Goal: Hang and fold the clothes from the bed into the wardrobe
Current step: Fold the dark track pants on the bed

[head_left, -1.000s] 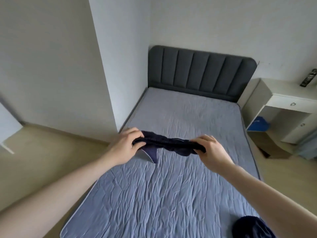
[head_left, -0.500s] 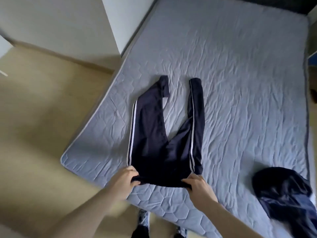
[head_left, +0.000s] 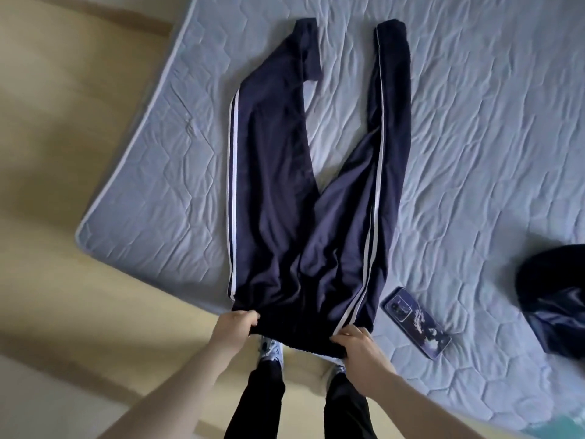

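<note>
1. Two hands on one waistband: left of it all, bare wooden floor [head_left: 63, 153] runs beside the bed [head_left: 490, 153].
2. Left hand [head_left: 235, 327] grips the trousers [head_left: 304, 217], fingers curled into the waistband.
3. Trousers lie flat on the quilted cover, legs apart.
4. Right hand [head_left: 361, 350] pinches the waistband's other corner.
5. Phone [head_left: 416, 321] just beside; dark garment [head_left: 554, 305] at the right edge.

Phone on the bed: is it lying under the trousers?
No, the phone lies uncovered on the mattress, just right of the trousers near their waistband.
</note>
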